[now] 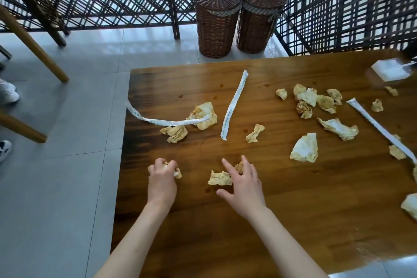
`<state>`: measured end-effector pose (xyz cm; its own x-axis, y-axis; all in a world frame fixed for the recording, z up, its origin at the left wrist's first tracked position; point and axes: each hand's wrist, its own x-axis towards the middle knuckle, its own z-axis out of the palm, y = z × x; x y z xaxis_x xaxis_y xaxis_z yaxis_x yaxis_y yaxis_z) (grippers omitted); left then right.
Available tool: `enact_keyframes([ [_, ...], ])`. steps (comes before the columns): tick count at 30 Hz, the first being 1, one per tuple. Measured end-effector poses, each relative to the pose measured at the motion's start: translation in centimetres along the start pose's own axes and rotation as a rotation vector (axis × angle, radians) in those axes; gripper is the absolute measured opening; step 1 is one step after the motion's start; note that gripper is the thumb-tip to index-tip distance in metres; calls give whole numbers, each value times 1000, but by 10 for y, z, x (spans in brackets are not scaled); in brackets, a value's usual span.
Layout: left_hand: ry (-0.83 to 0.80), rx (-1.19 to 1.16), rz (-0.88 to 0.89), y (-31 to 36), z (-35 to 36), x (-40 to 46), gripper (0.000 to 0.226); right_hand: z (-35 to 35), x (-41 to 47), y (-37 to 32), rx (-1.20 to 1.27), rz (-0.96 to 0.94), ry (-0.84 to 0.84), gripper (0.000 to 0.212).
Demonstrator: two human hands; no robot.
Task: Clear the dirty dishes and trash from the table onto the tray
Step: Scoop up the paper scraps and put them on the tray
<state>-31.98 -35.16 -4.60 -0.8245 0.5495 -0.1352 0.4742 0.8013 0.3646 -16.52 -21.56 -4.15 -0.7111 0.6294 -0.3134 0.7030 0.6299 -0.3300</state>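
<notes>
Near the desk's (282, 221) front-left corner the left hand (162, 181) has its fingers (161, 163) curled round a crumpled napkin wad (177, 172), while the right hand (244, 185) is spread wide, fingertips coming down on two more stained napkins (220, 178) just by the front edge. To do this gather well, I would rake those two together under the spread fingers and close on both at once, keeping the left wad tight so nothing drops off the left edge. More napkins and paper wrapper strips (233, 106) lie toward the far and right edges; no tray is in view.
</notes>
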Motion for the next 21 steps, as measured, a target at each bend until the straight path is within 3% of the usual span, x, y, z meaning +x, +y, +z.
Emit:
enact_keyframes([
  [4, -41, -61, 63, -5, 1, 0, 24, 4, 15, -17, -8, 25, -43, 57],
  [7, -97, -27, 83, -6, 3, 0, 21, 6, 18, -17, 6, 37, 44, 30],
  [10, -72, -35, 44, -10, 4, 0, 28, 4, 20, -13, 44, 57, 105, 17],
  [16, -59, 86, -83, -8, 5, -4, 61, -2, 26, -3, 92, 165, 140, 22],
  [21, -3, -7, -60, 3, 7, -7, 58, -10, 29, 6, 115, 135, 172, 26],
])
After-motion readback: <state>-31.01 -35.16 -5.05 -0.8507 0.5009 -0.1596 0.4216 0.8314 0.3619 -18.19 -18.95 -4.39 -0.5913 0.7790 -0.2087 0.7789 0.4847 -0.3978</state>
